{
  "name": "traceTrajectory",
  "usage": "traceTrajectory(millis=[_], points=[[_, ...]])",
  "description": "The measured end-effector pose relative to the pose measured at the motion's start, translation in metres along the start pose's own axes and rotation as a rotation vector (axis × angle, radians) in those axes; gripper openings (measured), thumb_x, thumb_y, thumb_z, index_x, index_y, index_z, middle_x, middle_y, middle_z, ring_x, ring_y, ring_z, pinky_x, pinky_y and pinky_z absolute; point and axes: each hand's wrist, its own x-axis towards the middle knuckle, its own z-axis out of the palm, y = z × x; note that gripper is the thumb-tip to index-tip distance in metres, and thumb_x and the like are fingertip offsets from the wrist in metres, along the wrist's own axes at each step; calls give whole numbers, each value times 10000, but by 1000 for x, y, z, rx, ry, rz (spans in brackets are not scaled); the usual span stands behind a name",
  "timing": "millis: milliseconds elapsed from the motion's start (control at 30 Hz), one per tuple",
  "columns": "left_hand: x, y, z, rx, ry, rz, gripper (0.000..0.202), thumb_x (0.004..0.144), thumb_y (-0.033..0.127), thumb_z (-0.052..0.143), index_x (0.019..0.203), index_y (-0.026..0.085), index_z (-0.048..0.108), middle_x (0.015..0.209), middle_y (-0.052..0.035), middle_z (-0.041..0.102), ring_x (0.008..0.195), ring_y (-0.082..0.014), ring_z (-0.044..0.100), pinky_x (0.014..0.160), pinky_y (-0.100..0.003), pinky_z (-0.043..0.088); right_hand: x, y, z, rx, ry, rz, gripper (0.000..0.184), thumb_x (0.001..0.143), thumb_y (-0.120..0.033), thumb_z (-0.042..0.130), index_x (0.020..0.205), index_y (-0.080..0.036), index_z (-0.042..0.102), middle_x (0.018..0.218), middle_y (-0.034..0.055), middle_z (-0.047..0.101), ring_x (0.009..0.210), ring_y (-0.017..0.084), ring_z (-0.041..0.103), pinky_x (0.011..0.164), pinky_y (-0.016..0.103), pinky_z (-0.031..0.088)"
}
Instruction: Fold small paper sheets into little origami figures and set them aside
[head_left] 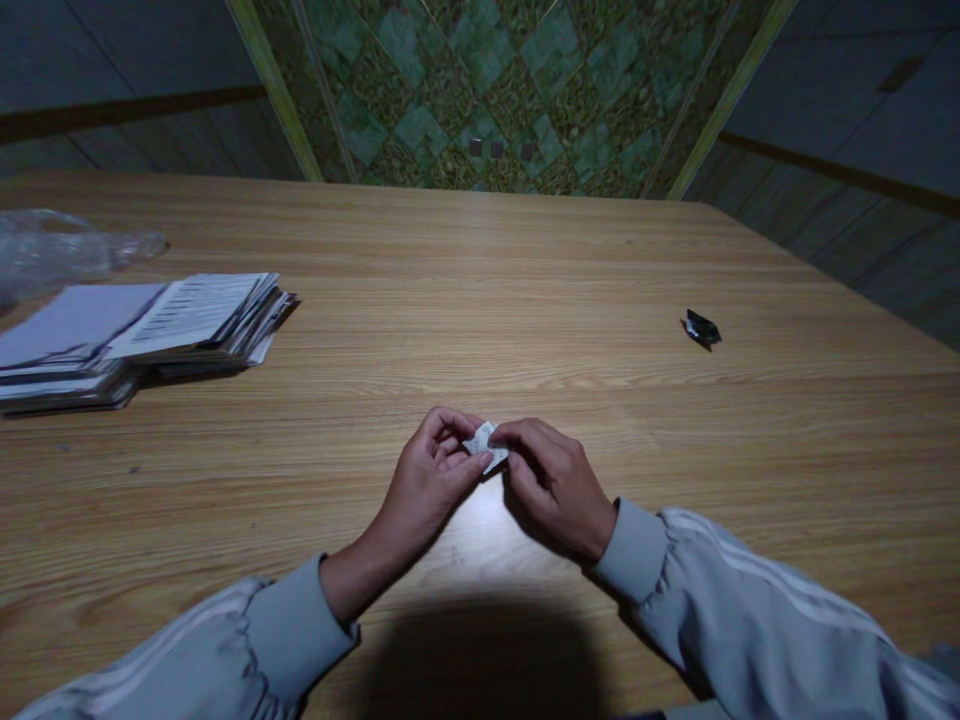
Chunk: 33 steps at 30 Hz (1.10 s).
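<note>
Table (480, 290): printed sheet (196, 308) illegible; hands (431, 475) (559, 488) hold white scrap (481, 437).

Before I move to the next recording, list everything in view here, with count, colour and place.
table: one, wood-brown, spanning the view
white scrap: one, whitish, between the hands
paper stacks: two, mostly white, adjoining, table's left side
plastic bag: one, clear, behind the stacks at the left edge
small object: one, black, table's right side; identity unclear
patterned wall: one, green, beyond the table
small squares: three, dark, low on that wall
side walls: two, greyish with brown bands, flanking it
left hand: one, bare, holding the scrap
right hand: one, bare, fingers touching the scrap
sleeves: two, grey, foreground
</note>
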Motion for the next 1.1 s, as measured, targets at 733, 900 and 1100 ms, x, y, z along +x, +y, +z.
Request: traceTrajectory(millis=[733, 900, 1100], points=[[-5, 6, -3, 291, -77, 8, 178, 860, 330, 739, 853, 154, 717, 815, -29, 707, 771, -150, 626, 700, -248, 493, 1, 4, 1, 281, 39, 234, 136, 913, -288, 656, 823, -186, 660, 748, 4, 638, 688, 133, 562, 629, 260, 421], [-5, 6, -2, 249, -57, 4, 168, 845, 318, 756, 805, 158, 725, 763, -17, 710, 728, -138, 626, 664, -227, 492, 1, 5, 1, 311, 28, 241, 127, 912, -301, 660, 865, -185, 675, 762, 10, 642, 697, 141, 572, 634, 268, 430], [-6, 6, -3, 242, -50, 10, 168, 826, 296, 769, 752, 154, 717, 716, -8, 695, 689, -125, 616, 636, -213, 487, 1, 4, 1, 318, 26, 210, 164, 919, -298, 654, 802, -183, 655, 740, 12, 645, 688, 143, 582, 630, 271, 432]])
